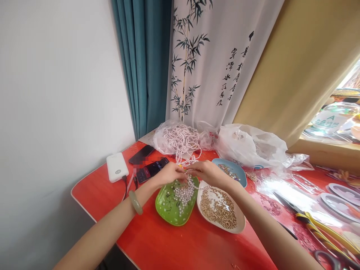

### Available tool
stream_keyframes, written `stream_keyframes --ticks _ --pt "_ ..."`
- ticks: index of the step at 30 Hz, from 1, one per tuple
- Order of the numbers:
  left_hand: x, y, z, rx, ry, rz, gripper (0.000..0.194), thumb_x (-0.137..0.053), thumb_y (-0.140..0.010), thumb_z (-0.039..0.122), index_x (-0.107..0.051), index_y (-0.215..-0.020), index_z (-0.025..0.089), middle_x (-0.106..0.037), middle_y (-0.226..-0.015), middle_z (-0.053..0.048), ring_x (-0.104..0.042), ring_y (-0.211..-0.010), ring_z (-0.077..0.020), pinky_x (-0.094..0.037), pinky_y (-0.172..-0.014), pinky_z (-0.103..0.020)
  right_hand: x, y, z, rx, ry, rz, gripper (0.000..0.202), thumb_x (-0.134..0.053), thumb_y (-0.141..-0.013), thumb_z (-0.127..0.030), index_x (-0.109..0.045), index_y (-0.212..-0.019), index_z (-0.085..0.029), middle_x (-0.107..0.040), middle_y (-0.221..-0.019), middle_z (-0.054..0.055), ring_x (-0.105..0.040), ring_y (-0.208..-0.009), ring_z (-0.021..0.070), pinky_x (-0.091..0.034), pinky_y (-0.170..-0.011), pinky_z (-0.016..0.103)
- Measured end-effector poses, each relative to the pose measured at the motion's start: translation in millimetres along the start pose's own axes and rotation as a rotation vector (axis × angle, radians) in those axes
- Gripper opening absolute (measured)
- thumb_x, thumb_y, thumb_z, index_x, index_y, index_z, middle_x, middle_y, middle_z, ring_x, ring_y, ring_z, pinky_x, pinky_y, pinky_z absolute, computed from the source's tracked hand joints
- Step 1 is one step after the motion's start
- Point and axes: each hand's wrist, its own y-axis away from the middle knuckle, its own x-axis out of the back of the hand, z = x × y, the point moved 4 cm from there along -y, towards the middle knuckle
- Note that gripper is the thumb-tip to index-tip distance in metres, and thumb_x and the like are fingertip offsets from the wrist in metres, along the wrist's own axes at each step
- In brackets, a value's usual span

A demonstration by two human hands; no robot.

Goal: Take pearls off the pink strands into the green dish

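My left hand (171,174), with a bangle (135,203) on its wrist, has its fingers closed at a string of pale pink beads (181,138). My right hand (208,171) pinches the same string just beside it, fingertips nearly touching. The strung beads lie heaped on a plastic bag behind the hands and run down to them. A small yellow bit (180,165) shows near the fingertips; what it is I cannot tell. Below the hands is a green plate (165,215) with loose pearly beads (184,195). A white plate (240,224) of gold beads (219,210) stands under my right wrist.
A blue plate (241,171) with mixed beads sits behind my right forearm. At left lie a white power bank (117,167) and a lit phone (152,170). White plastic bags (250,146) line the back; pliers (292,206) and scissors (333,259) lie at right.
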Motion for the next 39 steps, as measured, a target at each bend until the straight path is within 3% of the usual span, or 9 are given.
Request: stream_keyframes --ticks 4,9,21,30,39 --pt "2.1 1 -2 0.019 -0.006 0.027 0.026 -0.065 -0.062 0.035 -0.066 -0.066 0.01 -0.066 -0.063 -0.006 -0.06 -0.057 -0.0158 -0.047 -0.06 -0.028 3 0 10 0.026 -0.06 -0.016 0.027 -0.043 -0.084 -0.028 -0.064 -0.1 -0.022 -0.067 -0.092 0.003 -0.059 -0.075 0.0136 -0.041 -0.065 0.023" --pt "-0.3 0 -11 0.031 0.056 -0.024 0.026 -0.066 -0.063 0.034 -0.066 -0.068 0.008 -0.066 -0.063 -0.007 -0.061 -0.056 -0.0155 -0.049 -0.061 -0.029 5 3 15 0.05 -0.01 -0.056 0.026 -0.041 -0.084 -0.025 -0.064 -0.097 -0.022 -0.067 -0.088 0.002 -0.059 -0.072 0.0129 -0.041 -0.065 0.023" --pt "-1.0 8 -15 0.115 -0.077 -0.012 0.021 -0.062 -0.065 0.03 -0.067 -0.066 0.009 -0.066 -0.063 -0.006 -0.06 -0.057 -0.014 -0.049 -0.061 -0.027 5 14 25 -0.008 0.038 -0.082 0.028 -0.04 -0.083 -0.023 -0.065 -0.096 -0.021 -0.068 -0.089 0.002 -0.061 -0.071 0.0146 -0.041 -0.063 0.024" --pt "3.5 12 -27 0.17 -0.07 0.004 0.022 -0.065 -0.061 0.032 -0.065 -0.063 0.01 -0.065 -0.059 -0.004 -0.058 -0.055 -0.0122 -0.048 -0.059 -0.025 1 17 44 -0.008 -0.007 -0.11 0.029 -0.04 -0.083 -0.023 -0.064 -0.098 -0.021 -0.066 -0.099 0.003 -0.06 -0.082 0.0155 -0.042 -0.072 0.025" --pt "5.3 16 -33 0.186 -0.05 -0.048 0.022 -0.06 -0.067 0.032 -0.062 -0.063 0.01 -0.065 -0.061 -0.005 -0.058 -0.052 -0.0107 -0.046 -0.053 -0.022 5 21 43 -0.043 -0.051 -0.137 0.029 -0.04 -0.083 -0.028 -0.064 -0.098 -0.019 -0.067 -0.094 0.005 -0.06 -0.081 0.0164 -0.043 -0.071 0.027"
